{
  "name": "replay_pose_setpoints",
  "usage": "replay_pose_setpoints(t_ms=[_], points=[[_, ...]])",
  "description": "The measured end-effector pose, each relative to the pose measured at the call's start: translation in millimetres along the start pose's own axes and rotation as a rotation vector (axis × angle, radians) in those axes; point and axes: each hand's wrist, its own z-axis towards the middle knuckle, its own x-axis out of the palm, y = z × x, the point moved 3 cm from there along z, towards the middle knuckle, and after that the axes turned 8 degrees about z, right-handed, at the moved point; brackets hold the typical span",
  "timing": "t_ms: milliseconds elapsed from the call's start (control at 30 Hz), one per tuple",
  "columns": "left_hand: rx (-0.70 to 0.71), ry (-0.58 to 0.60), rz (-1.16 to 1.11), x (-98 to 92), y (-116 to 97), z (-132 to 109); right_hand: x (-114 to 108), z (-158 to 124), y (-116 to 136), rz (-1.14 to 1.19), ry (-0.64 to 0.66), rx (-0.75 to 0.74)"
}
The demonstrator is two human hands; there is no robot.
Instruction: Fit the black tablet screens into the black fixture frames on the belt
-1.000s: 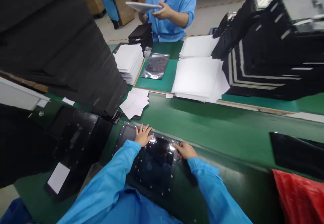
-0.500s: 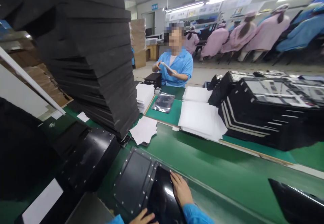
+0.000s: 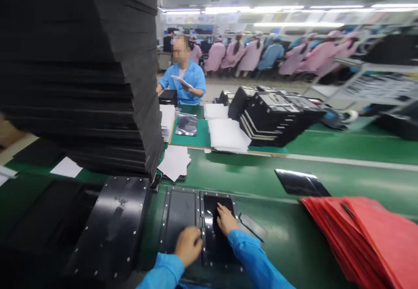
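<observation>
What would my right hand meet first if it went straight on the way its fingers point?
Probably the studded top edge of the glossy black rectangular panel under your right hand: its fingers point that way across the panel, though depth is hard to judge here.

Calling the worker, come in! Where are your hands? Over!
Left hand on studded black panel. Right hand on its glossy black insert. Loose black strip lying beside it.
</observation>
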Motion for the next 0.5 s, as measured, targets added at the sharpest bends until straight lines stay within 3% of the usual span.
replay_pose_setpoints(t_ms=[67, 133, 200, 267, 333, 400, 500], points=[[-0.323, -0.139, 0.03, -21.7, 45, -10, 34, -44, -2, -0.003, 0.041, 0.013], [-0.576, -0.247, 0.041, -31.8, 74, -17, 75, -92, -5, 0.006, 0.05, 0.038], [-0.652, -0.285, 0.011, -33.6, 80, -14, 108, -130, -5, 0.003, 0.032, 0.141], [-0.685, -0.267, -0.058, -35.0, 70, -7, 122, -150, 2, 0.006, 0.032, 0.24], [-0.781, -0.233, -0.149, -42.3, 60, -2, 114, -154, 12, 0.047, 0.049, 0.288], [-0.836, -0.233, -0.239, -56.3, 52, -4, 92, -149, 22, 0.154, 0.066, 0.299], [-0.678, -0.377, -0.442, -79.4, 40, -17, 53, -137, 24, 0.448, 0.085, 0.264]])
